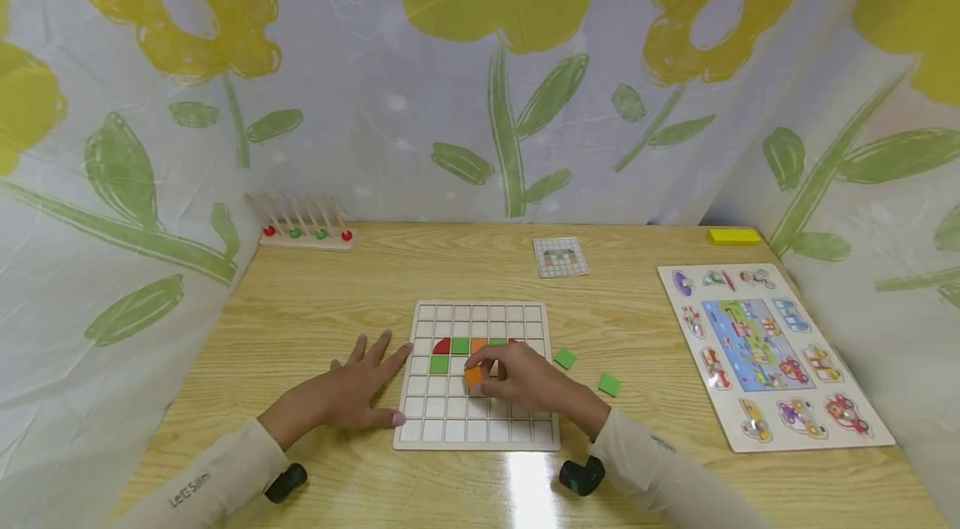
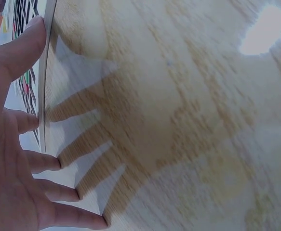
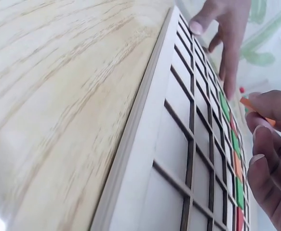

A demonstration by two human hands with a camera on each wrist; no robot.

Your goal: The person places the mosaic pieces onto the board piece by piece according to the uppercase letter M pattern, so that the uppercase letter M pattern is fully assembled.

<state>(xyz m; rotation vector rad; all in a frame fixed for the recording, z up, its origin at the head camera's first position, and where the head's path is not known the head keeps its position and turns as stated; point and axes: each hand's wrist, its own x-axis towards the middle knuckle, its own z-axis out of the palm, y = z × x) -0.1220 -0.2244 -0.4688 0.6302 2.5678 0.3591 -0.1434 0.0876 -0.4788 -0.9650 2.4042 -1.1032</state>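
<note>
A white grid board (image 1: pixel 435 431) lies on the wooden table. In one of its rows sit a red rounded tile (image 1: pixel 442 346), a green tile (image 1: pixel 460 345), an orange tile, another green tile and a red tile, partly hidden by the right hand. One more green tile (image 1: pixel 438 364) is in the row below. My right hand (image 1: pixel 517 375) pinches an orange square tile (image 1: pixel 473 376) above the board, also visible in the right wrist view (image 3: pixel 258 111). My left hand (image 1: pixel 352 391) is spread, thumb and index finger touching the board's left edge, other fingertips on the table.
Two loose green tiles (image 1: pixel 609 385) lie right of the board. Behind it is a small pattern card (image 1: pixel 560 257). A picture puzzle board (image 1: pixel 720 421) lies at the right, a yellow block (image 1: pixel 733 237) beyond it. A peg stand (image 1: pixel 307 241) with beads stands at the back left.
</note>
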